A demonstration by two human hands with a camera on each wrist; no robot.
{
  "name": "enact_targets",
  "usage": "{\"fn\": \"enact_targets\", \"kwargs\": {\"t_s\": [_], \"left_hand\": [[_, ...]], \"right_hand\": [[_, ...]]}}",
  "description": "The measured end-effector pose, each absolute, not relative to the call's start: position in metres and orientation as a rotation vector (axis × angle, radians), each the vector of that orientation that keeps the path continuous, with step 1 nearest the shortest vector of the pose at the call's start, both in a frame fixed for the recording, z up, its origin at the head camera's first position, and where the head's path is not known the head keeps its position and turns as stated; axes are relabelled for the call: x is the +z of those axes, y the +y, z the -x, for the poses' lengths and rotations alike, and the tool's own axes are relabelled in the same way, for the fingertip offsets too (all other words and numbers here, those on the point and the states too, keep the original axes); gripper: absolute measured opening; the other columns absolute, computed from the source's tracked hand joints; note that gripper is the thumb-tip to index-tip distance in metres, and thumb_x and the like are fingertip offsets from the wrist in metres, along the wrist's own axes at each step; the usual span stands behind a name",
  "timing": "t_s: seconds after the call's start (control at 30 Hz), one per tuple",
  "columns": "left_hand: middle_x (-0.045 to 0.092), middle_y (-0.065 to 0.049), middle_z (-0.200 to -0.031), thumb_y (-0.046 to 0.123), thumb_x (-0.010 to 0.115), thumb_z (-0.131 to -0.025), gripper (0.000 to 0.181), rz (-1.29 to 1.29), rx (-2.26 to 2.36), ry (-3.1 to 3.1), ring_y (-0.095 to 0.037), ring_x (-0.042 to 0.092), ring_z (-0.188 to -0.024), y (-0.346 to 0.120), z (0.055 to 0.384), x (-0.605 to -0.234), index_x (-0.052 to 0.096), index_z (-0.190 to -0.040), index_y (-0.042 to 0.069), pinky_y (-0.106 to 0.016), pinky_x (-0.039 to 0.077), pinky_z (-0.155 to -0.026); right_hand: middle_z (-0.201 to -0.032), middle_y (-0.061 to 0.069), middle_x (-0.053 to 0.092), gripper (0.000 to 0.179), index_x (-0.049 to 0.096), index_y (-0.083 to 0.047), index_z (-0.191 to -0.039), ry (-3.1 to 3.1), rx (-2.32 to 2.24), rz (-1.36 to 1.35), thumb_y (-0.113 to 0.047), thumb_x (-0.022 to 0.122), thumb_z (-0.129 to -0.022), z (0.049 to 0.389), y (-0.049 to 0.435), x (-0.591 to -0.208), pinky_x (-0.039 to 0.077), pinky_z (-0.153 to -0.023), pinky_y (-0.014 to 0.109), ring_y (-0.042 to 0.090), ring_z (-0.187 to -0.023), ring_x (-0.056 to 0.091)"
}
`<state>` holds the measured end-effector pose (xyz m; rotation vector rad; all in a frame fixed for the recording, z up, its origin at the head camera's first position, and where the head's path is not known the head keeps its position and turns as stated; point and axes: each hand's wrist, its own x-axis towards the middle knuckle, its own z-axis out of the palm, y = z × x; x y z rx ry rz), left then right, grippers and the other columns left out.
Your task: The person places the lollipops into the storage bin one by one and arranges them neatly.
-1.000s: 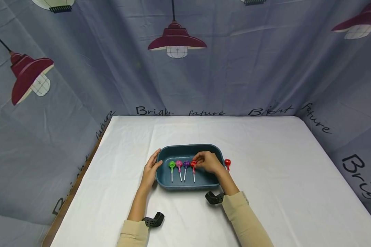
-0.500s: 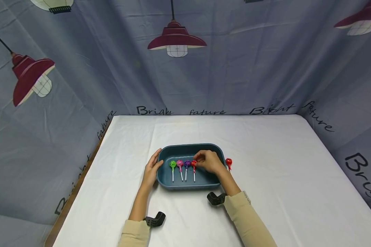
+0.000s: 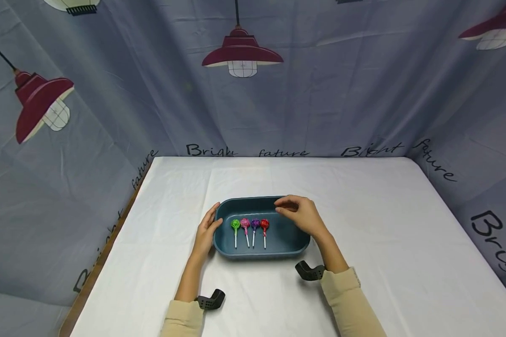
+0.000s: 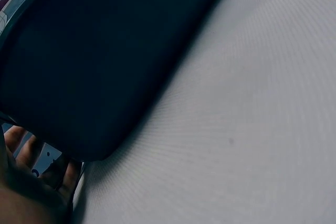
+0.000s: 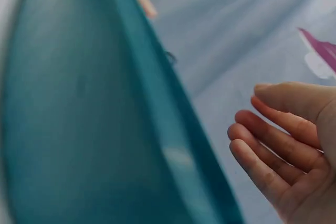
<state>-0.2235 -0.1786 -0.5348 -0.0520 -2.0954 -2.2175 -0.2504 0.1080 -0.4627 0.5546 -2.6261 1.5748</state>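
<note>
A dark teal tray (image 3: 286,241) lies on the white cloth, holding a row of lollipops: green (image 3: 235,224), pink (image 3: 245,223), purple (image 3: 255,223) and red (image 3: 264,224), sticks toward the person. At the tray's left end, my left hand (image 3: 203,236) grips the rim, thumb over the edge and fingers along the outside. My right hand (image 3: 302,216) hovers over the tray's back right corner with nothing in its grasp. In the right wrist view, the fingers of the right hand (image 5: 289,145) are loosely bent beside the tray wall (image 5: 173,145).
White cloth (image 3: 388,234) covers the table around the tray. A grey curtain (image 3: 341,93) printed with lamps hangs behind and at both sides. Black wrist cameras (image 3: 211,299) sit at both cuffs.
My right hand has let go of the red lollipop inside the tray and moved up and right. The second red lollipop, seen earlier beyond the tray's right end, is now hidden behind the right hand and forearm.
</note>
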Motion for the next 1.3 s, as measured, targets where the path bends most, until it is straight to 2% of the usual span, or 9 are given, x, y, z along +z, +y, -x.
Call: {"fn": "enact_targets", "kwargs": {"t_s": [0.17,0.37,0.47,0.63,0.77,1.0,1.3], "left_hand": [[0.036,-0.003,-0.145,0.006,0.051,-0.094,0.046,0.084,-2.223,-2.088,-0.011,0.022,-0.136,-0.179,0.224,-0.534,0.042,-0.139,0.01,-0.03,0.02,-0.109],[0.035,-0.007,-0.145,0.003,0.05,-0.094,0.047,0.083,-2.263,-2.072,-0.014,0.021,-0.136,-0.18,0.222,-0.529,0.04,-0.14,0.006,-0.031,0.019,-0.11],[0.034,-0.009,-0.145,0.001,0.049,-0.094,0.047,0.081,-2.265,-2.085,-0.016,0.021,-0.136,-0.179,0.218,-0.519,0.038,-0.14,0.004,-0.033,0.018,-0.11],[0.033,-0.01,-0.146,0.001,0.047,-0.094,0.048,0.072,-2.252,-2.115,-0.016,0.021,-0.136,-0.176,0.212,-0.507,0.036,-0.141,0.003,-0.032,0.019,-0.11],[0.034,-0.011,-0.145,0.001,0.047,-0.094,0.048,0.072,-2.24,-2.121,-0.017,0.022,-0.136,-0.176,0.212,-0.506,0.037,-0.14,0.002,-0.033,0.02,-0.109],[0.034,-0.008,-0.145,0.002,0.049,-0.094,0.048,0.062,-2.25,-2.108,-0.018,0.022,-0.136,-0.179,0.218,-0.523,0.039,-0.14,0.007,-0.034,0.019,-0.11],[0.04,0.001,-0.142,0.006,0.051,-0.093,0.046,0.042,-2.216,-2.102,-0.009,0.028,-0.133,-0.18,0.223,-0.534,0.045,-0.137,0.018,-0.029,0.022,-0.109]], "right_hand": [[-0.1,0.007,0.067,0.024,0.068,-0.006,-0.102,-2.515,1.629,-0.482,-0.024,0.067,-0.086,0.245,0.138,-0.45,0.052,-0.078,0.026,0.019,-0.09,0.064],[-0.1,0.005,0.067,0.026,0.068,-0.006,-0.104,-2.496,1.611,-0.315,-0.026,0.067,-0.086,0.242,0.172,-0.459,0.048,-0.076,0.018,0.013,-0.089,0.062],[-0.1,0.006,0.067,0.028,0.067,-0.006,-0.105,-2.551,1.549,-0.245,-0.025,0.068,-0.085,0.241,0.183,-0.466,0.049,-0.077,0.024,0.015,-0.089,0.061],[-0.106,0.013,0.065,0.032,0.065,-0.003,-0.111,-2.729,1.389,-0.22,-0.022,0.067,-0.086,0.243,0.193,-0.479,0.048,-0.081,0.043,0.027,-0.093,0.06],[-0.109,0.015,0.064,0.034,0.064,-0.002,-0.115,-2.853,1.356,-0.199,-0.02,0.066,-0.086,0.244,0.195,-0.494,0.047,-0.081,0.045,0.031,-0.095,0.059],[-0.098,0.011,0.067,0.033,0.065,-0.004,-0.112,-2.887,1.384,-0.194,-0.019,0.07,-0.083,0.246,0.192,-0.514,0.047,-0.076,0.036,0.025,-0.089,0.062],[-0.091,0.009,0.068,0.029,0.067,-0.003,-0.108,-2.857,1.419,-0.228,-0.013,0.071,-0.081,0.247,0.189,-0.518,0.047,-0.072,0.035,0.02,-0.081,0.062]]}}
